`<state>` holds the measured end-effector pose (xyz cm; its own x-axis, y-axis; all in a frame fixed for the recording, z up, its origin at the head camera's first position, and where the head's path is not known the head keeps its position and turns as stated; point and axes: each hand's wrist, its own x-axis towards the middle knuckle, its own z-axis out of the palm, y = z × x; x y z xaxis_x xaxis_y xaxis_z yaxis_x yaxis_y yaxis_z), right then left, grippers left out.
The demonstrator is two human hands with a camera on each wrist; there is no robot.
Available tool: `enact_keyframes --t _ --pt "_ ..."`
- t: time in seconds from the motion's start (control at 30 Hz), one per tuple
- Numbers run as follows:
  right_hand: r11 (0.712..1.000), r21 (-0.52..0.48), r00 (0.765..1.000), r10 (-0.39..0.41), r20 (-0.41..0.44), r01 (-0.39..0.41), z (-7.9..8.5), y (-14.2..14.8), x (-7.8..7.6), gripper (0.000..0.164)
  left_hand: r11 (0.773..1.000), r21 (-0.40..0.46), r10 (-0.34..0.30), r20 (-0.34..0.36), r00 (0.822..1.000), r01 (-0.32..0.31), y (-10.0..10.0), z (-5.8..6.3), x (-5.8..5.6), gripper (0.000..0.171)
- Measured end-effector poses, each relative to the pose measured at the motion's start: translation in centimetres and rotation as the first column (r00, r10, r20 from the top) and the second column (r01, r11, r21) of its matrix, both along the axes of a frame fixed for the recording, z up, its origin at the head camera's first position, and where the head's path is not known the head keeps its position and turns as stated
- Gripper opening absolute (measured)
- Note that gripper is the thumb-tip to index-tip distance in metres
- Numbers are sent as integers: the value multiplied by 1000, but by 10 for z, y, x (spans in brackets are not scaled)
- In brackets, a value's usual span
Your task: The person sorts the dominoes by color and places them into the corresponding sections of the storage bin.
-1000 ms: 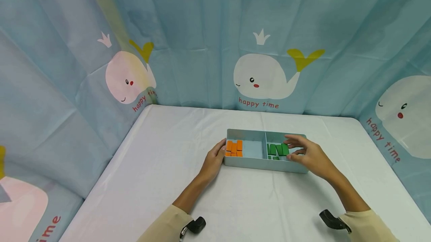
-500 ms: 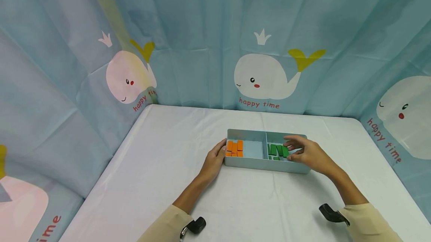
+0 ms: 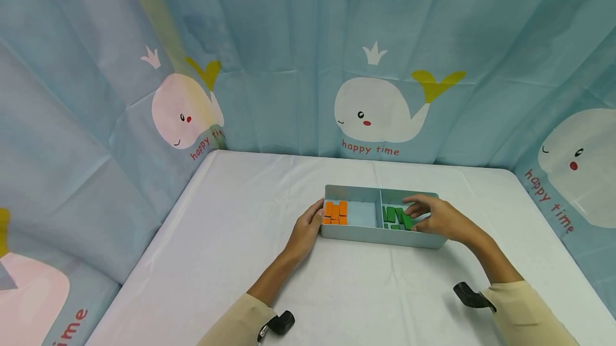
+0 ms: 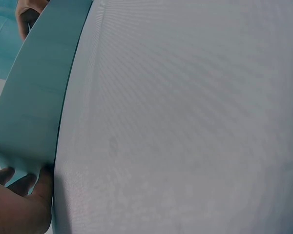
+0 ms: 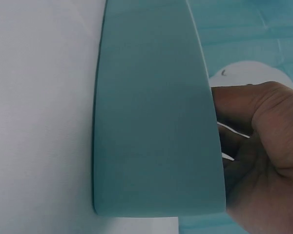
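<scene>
A pale blue-green box (image 3: 366, 235) with two compartments lies on the white-covered table. Orange rectangular blocks (image 3: 335, 212) are grouped at the left end of its larger left compartment. Several green blocks (image 3: 391, 214) lie in the right compartment. My left hand (image 3: 302, 232) rests against the box's left end, its fingers along the outer wall. My right hand (image 3: 445, 220) reaches over the right compartment, thumb and fingertips pinching the rightmost green block (image 3: 407, 222), which is tilted. In the right wrist view, the box's front wall (image 5: 156, 117) hides those fingertips.
A thin divider (image 3: 380, 208) separates the compartments. White cloth (image 3: 269, 185) covers the table. Blue curtains (image 3: 279, 110) printed with whales hang behind and at both sides. Black cameras (image 3: 280, 323) sit at both wrists.
My right hand has moved slightly left and inward over the compartment, and the rightmost green block has shifted and tilted towards the front wall. My left hand stays at the box's end.
</scene>
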<state>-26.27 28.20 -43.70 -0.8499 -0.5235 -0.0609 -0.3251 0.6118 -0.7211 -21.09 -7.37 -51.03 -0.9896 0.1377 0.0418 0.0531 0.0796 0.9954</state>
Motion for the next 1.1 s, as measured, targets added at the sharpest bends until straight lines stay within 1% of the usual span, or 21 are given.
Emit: enact_keyframes --t 0.23,0.43,0.5,0.63,0.73,0.87,0.97,1.03,1.07,1.1 --pt "1000 10 997 11 72 -11 2 1 -3 65 1000 -20 5 8 1000 -5 1 1 0 56" --pt "999 -22 993 28 118 -26 2 3 -3 68 1000 -13 0 -3 1000 0 3 1 -1 56" --pt "999 -32 992 32 123 -29 2 4 -2 69 1000 -13 1 -6 1000 -1 3 1 -1 56" --pt "999 -36 993 8 118 -3 1 4 -1 69 1000 -13 6 -6 1000 -6 3 1 -1 56" --pt "999 -29 996 -30 88 33 0 3 2 68 1000 -13 9 -2 1000 -9 4 1 -2 55" --pt "995 -45 996 -86 19 87 -1 5 11 64 1000 -12 -3 -2 1000 3 5 1 -3 56" --pt "992 -68 991 -114 -74 109 -4 6 18 55 1000 -12 -8 13 1000 8 3 1 -2 56" --pt "989 -74 976 -138 -168 127 -6 6 23 47 999 -40 -2 23 1000 3 0 3 -1 56" --pt "986 -81 963 -158 -217 143 -6 6 24 44 998 -65 4 27 1000 -2 -2 4 -1 56" --pt "984 -90 945 -176 -276 157 -7 6 25 41 995 -96 10 20 1000 -8 -5 6 -1 56"
